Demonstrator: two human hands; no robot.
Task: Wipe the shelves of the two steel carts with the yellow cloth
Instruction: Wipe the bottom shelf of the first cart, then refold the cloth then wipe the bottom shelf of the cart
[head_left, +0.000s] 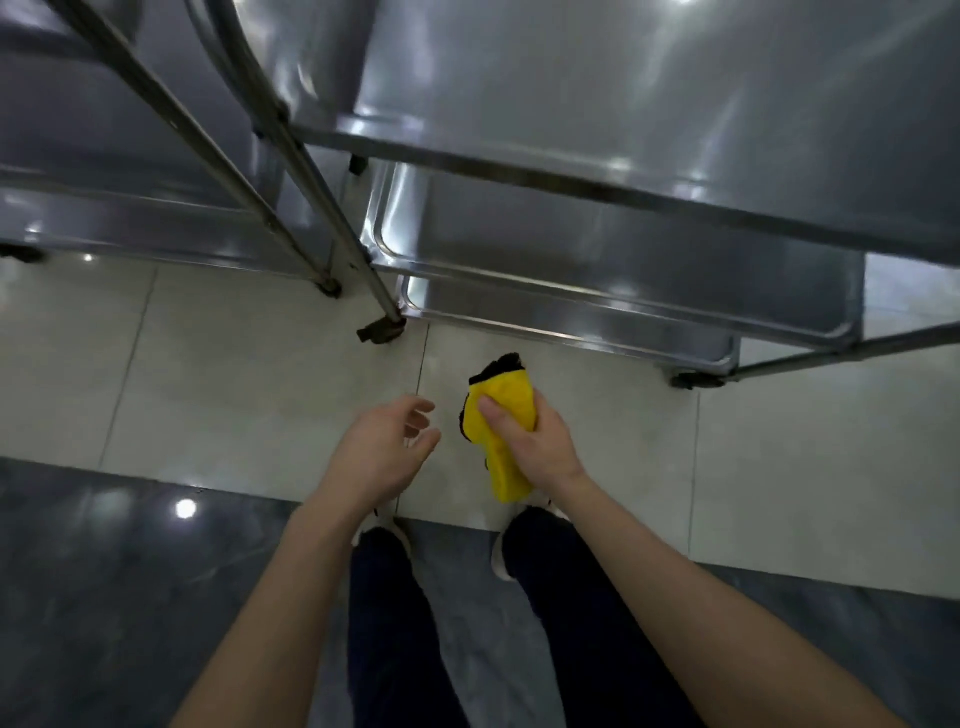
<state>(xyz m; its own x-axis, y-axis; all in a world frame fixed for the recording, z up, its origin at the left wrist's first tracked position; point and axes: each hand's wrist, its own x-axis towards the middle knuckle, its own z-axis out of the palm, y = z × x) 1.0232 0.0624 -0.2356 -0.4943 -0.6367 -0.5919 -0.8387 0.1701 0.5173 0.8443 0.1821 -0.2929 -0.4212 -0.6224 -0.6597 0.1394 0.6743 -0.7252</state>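
Cloth bunched in your right hand, carts in front of you, no shelf touched yet.

Your right hand (535, 441) is clamped around the folded yellow cloth (501, 431), held in the air above the floor; your left hand (382, 447) hangs beside it, fingers loosely apart and empty. I'd open the cloth flatter before reaching in, so more of it meets the steel. The right cart (623, 130) stands just ahead, its lower shelf (597, 260) rimmed and glossy; the left cart (104, 156) sits beside it. Pale floor tiles (234, 364) meet a dark polished strip under your feet.
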